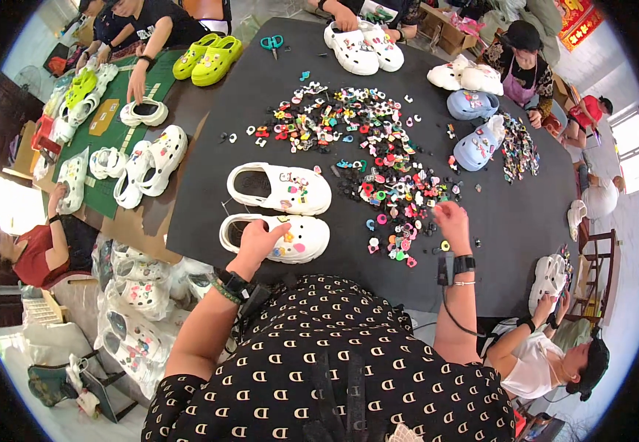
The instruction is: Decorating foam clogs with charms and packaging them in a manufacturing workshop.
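Nearest, at the table's [525, 221] near edge: left hand [257, 239], fingers spread, palm pressing a white clog [282, 239] with charms fixed on; a second white clog [279, 188] lies just beyond it. Right hand [452, 219], fingers curled down, picks at the pile of small coloured charms [378, 158] mid-table; whether it grips one cannot be told.

On the table [525, 221], the charm pile [363, 147] lies at the middle, and two clogs lie to its left: the near clog [279, 238] under the left hand [257, 239], the far clog [281, 187] just behind it. The right hand [452, 221] rests at the pile's near right edge. Behind the pile lie scissors [273, 43], and to its right more clogs [478, 144].
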The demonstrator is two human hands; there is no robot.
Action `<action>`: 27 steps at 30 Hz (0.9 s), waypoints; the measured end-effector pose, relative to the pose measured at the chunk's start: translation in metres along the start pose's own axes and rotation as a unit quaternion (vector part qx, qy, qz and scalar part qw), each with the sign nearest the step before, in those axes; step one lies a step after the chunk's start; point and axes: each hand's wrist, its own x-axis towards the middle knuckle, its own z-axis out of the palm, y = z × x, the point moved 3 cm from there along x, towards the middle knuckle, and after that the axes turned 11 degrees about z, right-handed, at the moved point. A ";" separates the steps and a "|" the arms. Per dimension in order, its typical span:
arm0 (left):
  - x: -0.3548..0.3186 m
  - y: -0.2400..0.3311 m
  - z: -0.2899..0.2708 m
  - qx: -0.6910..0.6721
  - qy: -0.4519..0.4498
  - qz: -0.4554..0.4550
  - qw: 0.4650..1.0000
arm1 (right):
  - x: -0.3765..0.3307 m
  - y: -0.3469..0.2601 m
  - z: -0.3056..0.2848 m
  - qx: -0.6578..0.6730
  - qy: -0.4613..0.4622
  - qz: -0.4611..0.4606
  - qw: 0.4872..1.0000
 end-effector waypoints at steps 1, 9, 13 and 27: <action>0.000 0.002 0.000 -0.001 -0.003 0.002 1.000 | -0.008 -0.011 0.015 0.074 -0.045 -0.038 0.996; -0.004 -0.007 0.005 -0.042 0.004 0.018 0.999 | -0.092 -0.135 0.130 0.008 -0.266 -0.157 0.951; -0.009 0.005 0.000 -0.034 0.001 0.012 0.999 | -0.116 -0.155 0.166 -0.028 -0.267 -0.218 0.938; -0.008 -0.003 0.002 -0.019 -0.028 0.010 0.999 | -0.128 -0.155 0.210 -0.133 -0.250 -0.207 0.936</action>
